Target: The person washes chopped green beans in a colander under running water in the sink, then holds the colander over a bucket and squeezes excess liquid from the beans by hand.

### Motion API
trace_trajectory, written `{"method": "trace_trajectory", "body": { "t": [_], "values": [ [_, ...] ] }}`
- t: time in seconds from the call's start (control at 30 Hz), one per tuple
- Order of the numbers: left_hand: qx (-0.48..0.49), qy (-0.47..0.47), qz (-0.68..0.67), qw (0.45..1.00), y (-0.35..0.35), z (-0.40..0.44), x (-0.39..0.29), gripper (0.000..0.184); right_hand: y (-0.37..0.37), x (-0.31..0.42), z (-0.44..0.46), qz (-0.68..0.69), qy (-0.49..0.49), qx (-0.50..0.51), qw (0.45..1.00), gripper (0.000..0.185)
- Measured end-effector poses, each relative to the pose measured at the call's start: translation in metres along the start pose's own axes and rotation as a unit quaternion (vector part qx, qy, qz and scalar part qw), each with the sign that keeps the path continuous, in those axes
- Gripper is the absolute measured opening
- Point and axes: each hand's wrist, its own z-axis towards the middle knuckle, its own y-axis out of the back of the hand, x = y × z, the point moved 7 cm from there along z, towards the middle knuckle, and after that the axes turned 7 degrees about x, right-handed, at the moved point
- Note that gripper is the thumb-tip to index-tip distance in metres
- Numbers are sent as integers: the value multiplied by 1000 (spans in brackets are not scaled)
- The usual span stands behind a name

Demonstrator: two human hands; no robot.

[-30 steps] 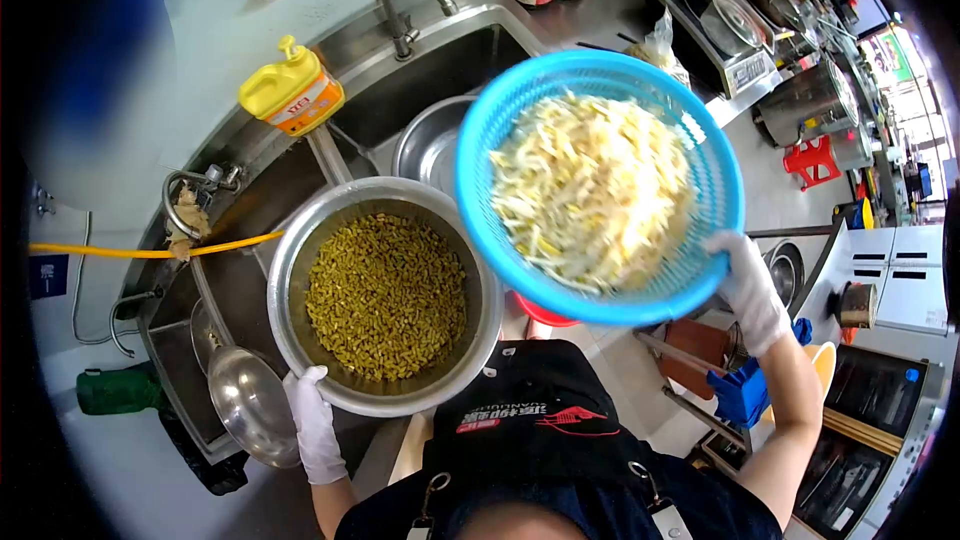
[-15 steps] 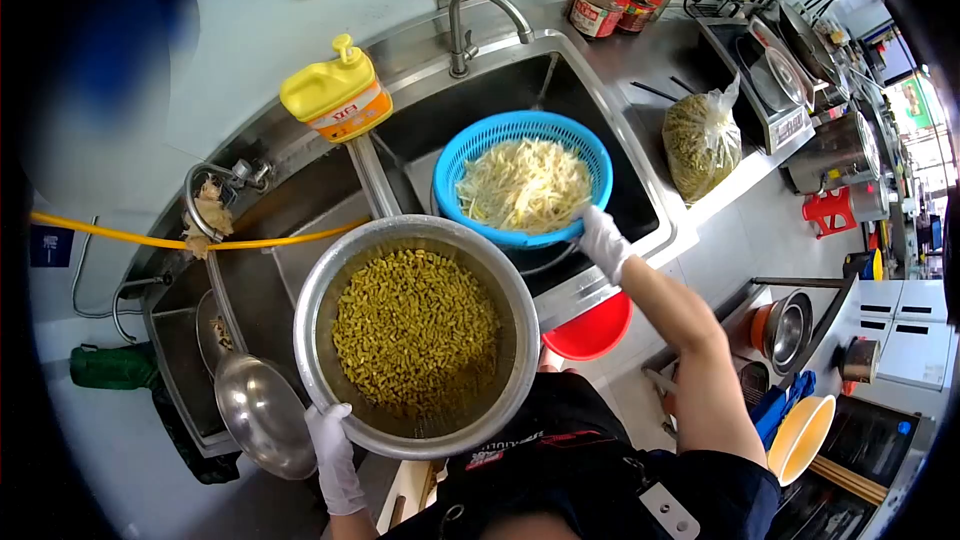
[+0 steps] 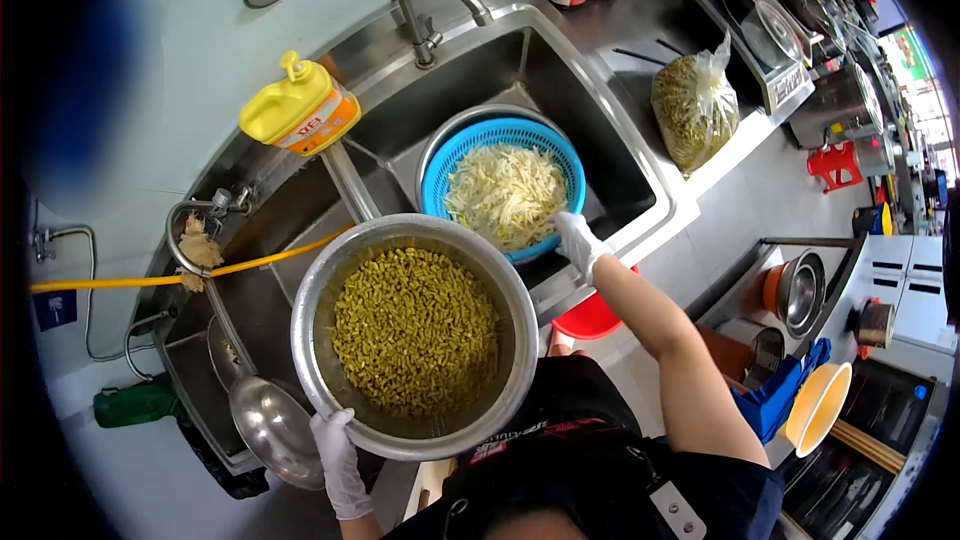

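Note:
My gloved left hand [image 3: 338,458] grips the lower left rim of a large metal pot [image 3: 515,380], which holds chopped green pieces [image 3: 415,330]. My gloved right hand [image 3: 580,245] holds the right edge of a blue colander [image 3: 437,162] filled with pale sprouts [image 3: 505,195]. The colander sits down in the right sink basin, within a round metal bowl [image 3: 465,118] whose rim shows behind it. The pot overlaps the near edge of the sink.
A yellow bottle [image 3: 300,108] stands behind the sink divider, left of the faucet [image 3: 425,40]. A tied plastic bag [image 3: 695,105] rests on the right counter. A red basin [image 3: 590,318] is below the sink edge. Another metal bowl [image 3: 275,430] lies left of the pot.
My right hand has lowered the blue colander from high on the right into the sink basin. My left hand has kept hold of the pot's rim.

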Motion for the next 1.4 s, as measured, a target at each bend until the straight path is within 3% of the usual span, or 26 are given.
{"method": "trace_trajectory", "body": {
  "t": [0.03,0.07,0.13,0.2,0.23,0.27,0.33,0.4,0.47,0.6,0.7,0.83,0.93,1.0,1.2,1.4],
  "values": [
    [5,-6,-1,1000,-3,-1,-3,15,0,13,-7,0,62,28,998,36],
    [-1,3,12,1000,-6,-1,-6,15,2,27,-4,46,258,41,964,33],
    [-13,21,40,999,-11,-2,-15,15,11,54,-78,-75,382,36,920,35],
    [-10,13,48,999,-9,-13,-22,14,-2,35,-119,-79,401,148,900,38],
    [-12,5,37,999,-19,-27,-27,13,-5,27,-154,-69,324,241,912,44],
    [-6,-6,28,1000,-38,-37,-33,13,6,23,-165,-89,385,252,883,42],
    [20,-34,59,997,-91,-62,-35,12,51,-10,-166,-35,258,289,921,38],
    [74,-51,98,991,-154,-92,-34,11,121,-21,-163,10,382,155,911,30],
    [61,-44,89,993,-213,-141,-33,13,196,-42,-153,33,343,109,932,27],
    [27,-82,80,993,-291,-228,-54,15,300,-45,-167,13,354,101,930,25],
    [34,-123,102,987,-278,-229,-65,8,297,-39,-178,15,340,110,934,21],
    [103,-78,139,982,-243,-210,-64,5,256,-44,-193,38,341,126,931,15],
    [115,-164,115,973,-237,-198,-57,5,251,-58,-174,65,364,112,922,12],
    [111,-152,121,975,-228,-221,-56,6,251,-78,-191,76,377,107,917,12],
    [156,-165,160,961,-330,-237,-13,8,348,-124,-132,92,372,57,922,11],
    [235,-186,193,934,-425,-200,51,22,385,-195,-23,91,328,2,940,16]
  ]
}}
